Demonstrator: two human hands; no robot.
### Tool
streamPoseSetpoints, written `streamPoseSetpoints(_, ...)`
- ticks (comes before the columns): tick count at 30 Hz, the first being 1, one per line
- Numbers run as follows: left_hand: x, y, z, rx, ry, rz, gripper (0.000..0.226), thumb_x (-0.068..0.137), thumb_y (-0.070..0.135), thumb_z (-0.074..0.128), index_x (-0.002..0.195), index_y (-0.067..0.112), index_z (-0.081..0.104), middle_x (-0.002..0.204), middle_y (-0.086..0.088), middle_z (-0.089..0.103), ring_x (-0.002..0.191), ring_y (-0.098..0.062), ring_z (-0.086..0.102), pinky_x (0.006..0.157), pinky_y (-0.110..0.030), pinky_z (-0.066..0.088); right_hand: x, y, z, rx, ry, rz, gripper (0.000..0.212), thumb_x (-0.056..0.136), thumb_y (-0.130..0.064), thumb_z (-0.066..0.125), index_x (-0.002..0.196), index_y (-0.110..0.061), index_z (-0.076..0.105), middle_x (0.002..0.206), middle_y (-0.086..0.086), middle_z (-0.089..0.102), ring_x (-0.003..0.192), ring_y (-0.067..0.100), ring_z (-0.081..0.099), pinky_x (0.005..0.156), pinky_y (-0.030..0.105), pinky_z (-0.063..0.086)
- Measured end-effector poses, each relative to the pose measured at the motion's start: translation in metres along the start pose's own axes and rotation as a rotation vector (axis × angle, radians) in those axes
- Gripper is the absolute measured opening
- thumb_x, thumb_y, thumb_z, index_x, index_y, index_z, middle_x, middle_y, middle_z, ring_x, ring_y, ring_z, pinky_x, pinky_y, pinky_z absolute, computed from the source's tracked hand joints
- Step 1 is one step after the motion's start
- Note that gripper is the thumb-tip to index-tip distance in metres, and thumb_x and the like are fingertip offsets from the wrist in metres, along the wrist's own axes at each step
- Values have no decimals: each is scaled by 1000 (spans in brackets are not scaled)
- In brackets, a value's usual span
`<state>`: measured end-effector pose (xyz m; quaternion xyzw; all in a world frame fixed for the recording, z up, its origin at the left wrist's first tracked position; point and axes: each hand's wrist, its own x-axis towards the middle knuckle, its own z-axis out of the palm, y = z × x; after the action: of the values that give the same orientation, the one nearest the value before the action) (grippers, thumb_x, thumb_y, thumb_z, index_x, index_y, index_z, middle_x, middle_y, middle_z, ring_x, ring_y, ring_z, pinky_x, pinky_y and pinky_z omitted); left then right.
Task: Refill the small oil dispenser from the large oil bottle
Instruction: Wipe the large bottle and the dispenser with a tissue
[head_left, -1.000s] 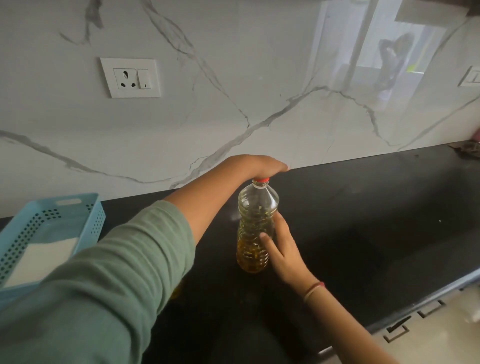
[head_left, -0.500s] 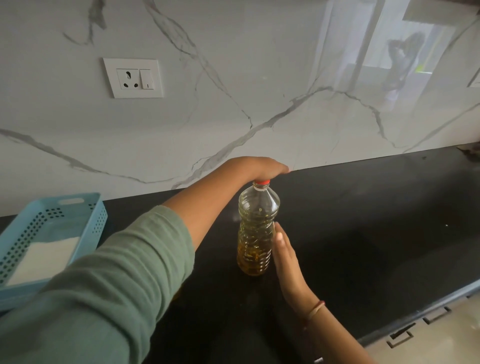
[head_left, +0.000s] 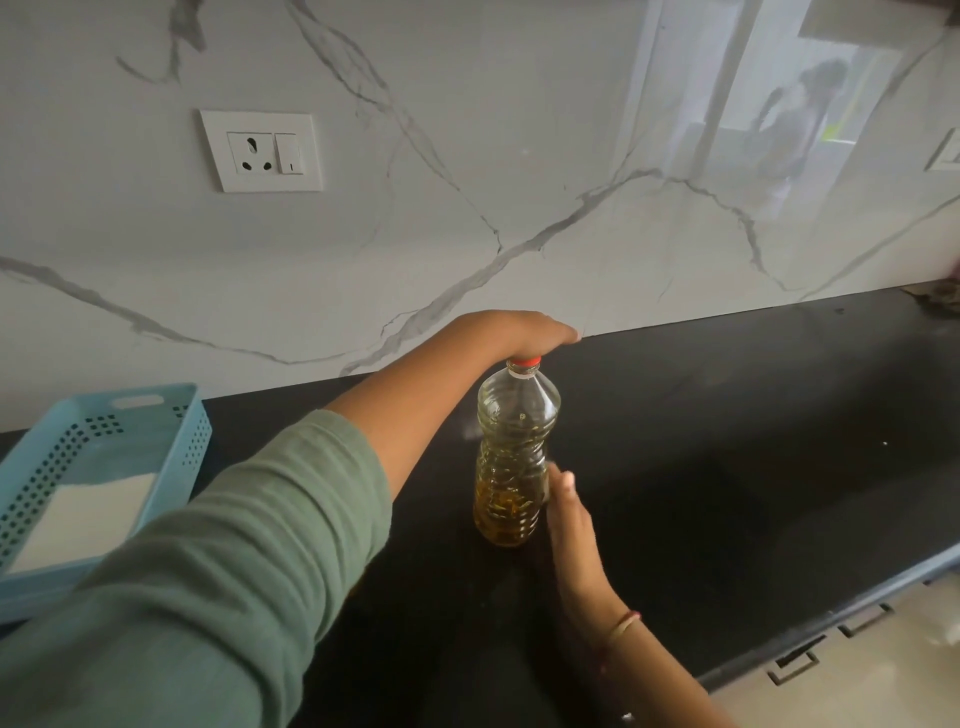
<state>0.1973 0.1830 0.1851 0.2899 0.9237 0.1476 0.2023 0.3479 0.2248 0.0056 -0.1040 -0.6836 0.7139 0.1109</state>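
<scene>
Black stone counter (head_left: 727, 441) runs along a white marble wall (head_left: 467, 218) veined in grey, with a white socket and switch plate (head_left: 262, 150) set into the wall at upper left. On the counter, roughly at the middle of the view and a little out from the wall, the large oil bottle (head_left: 514, 457) stands upright. It is clear ribbed plastic, and amber oil fills only its lower part. The left hand (head_left: 519, 332) comes in from the left in a green sleeve (head_left: 234, 545) pushed up the forearm. Its palm lies over the red cap (head_left: 524, 361), which shows only as a thin rim under the hand. The fingers drop out of sight on the far side, so I cannot tell whether they are wrapped round the cap or merely laid on it. The right hand (head_left: 569, 525) reaches up from below with its fingers straight and together, held edge-on against the lower right side of the bottle, touching it or very nearly so. A thin bracelet (head_left: 623, 623) circles that wrist. At far left a blue perforated basket (head_left: 192, 431) sits on the counter with a flat white sheet (head_left: 88, 512) inside it. Metal drawer handles (head_left: 795, 662) show below the counter's front edge at lower right.
</scene>
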Motion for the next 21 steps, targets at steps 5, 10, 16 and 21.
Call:
streamPoseSetpoints(5, 0, -1, 0, -3, -3, -1, 60, 101, 51, 26, 152, 19, 24, 159, -8, 23, 144, -32, 26, 114, -45, 23, 12, -18, -8, -66, 46, -94, 93, 70, -88, 32, 139, -26, 44, 133, -17, 53, 123, -7, 45, 94, 7, 36)
streamPoseSetpoints(10, 1, -1, 0, -7, -9, -5, 61, 101, 52, 27, 152, 18, 25, 159, -8, 24, 144, -32, 26, 114, -45, 22, 5, 5, -8, -105, -2, 77, 60, 86, -67, 27, 130, -32, 49, 119, -27, 53, 115, -9, 46, 87, 2, 36)
streamPoseSetpoints(16, -2, 2, -1, -10, 2, -3, 58, 103, 47, 26, 152, 16, 25, 159, -8, 24, 144, -30, 26, 114, -42, 22, -5, 20, -6, -32, -32, 158, 72, 85, -71, 30, 139, -25, 46, 137, -13, 49, 129, 4, 42, 100, 17, 31)
streamPoseSetpoints(21, -5, 2, -1, -15, 10, -5, 57, 103, 47, 27, 152, 17, 26, 159, -8, 25, 143, -31, 27, 113, -42, 23, 1, -3, 3, 48, 15, -9, 97, 71, -87, 35, 148, -29, 28, 150, -16, 34, 137, 0, 29, 116, 31, 23)
